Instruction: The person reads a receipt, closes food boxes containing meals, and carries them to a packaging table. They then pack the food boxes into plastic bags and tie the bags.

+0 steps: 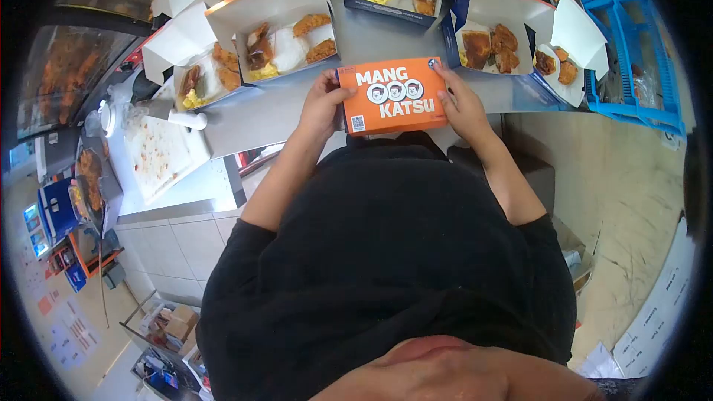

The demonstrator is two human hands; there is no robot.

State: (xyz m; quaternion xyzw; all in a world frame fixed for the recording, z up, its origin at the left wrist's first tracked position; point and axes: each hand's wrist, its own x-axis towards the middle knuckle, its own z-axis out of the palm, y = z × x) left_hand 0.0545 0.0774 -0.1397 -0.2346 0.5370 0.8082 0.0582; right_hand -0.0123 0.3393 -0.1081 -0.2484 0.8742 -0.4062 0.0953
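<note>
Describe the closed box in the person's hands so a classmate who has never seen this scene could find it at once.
Start at the metal counter across the top, then come to the middle of its near edge. There the left hand and right hand hold the orange box. Unlike the open food boxes beyond, it is shut, with white MANG KATSU lettering on top.

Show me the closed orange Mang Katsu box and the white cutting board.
Closed orange Mang Katsu box (394, 96): head view, middle of its printed face.
White cutting board (163, 151): head view, middle of its stained surface.
</note>
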